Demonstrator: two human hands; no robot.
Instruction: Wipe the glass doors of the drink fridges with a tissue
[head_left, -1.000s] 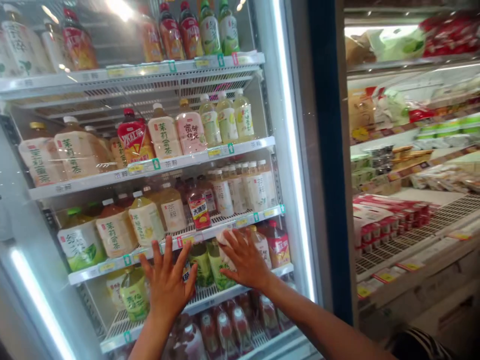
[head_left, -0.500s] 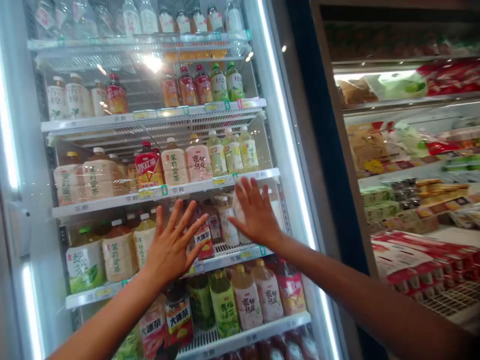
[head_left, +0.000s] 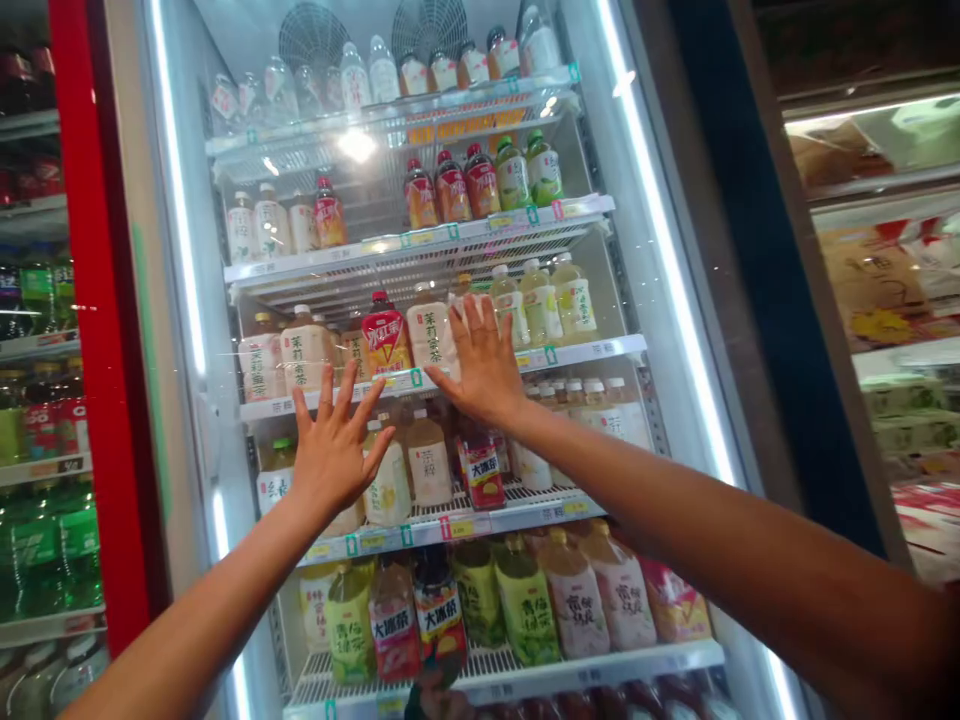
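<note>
My left hand point(head_left: 334, 455) is raised with fingers spread and holds nothing. It is in front of a lower shelf of bottled tea, partly hiding a bottle with a green cap point(head_left: 279, 478). My right hand point(head_left: 484, 365), also open and bare, is higher and to the right, over the edge of the middle shelf point(head_left: 600, 350). Beside its thumb shows a pale jasmine tea bottle point(head_left: 431, 330), and left of that a red-labelled iced tea bottle point(head_left: 386, 335). Reflections suggest a glass door before the shelves; I cannot tell whether my palms touch it.
The tall drinks cooler has bright light strips point(head_left: 667, 240) at both sides. A red upright panel point(head_left: 101, 300) and shelves of green soda bottles point(head_left: 79, 535) are at the left. An open chiller with packaged food point(head_left: 874, 280) stands at the right.
The view has swung left, bringing the red panel and soda shelves in. Against the shelves, both hands have moved left, and my right hand is a little higher. Both stay spread.
</note>
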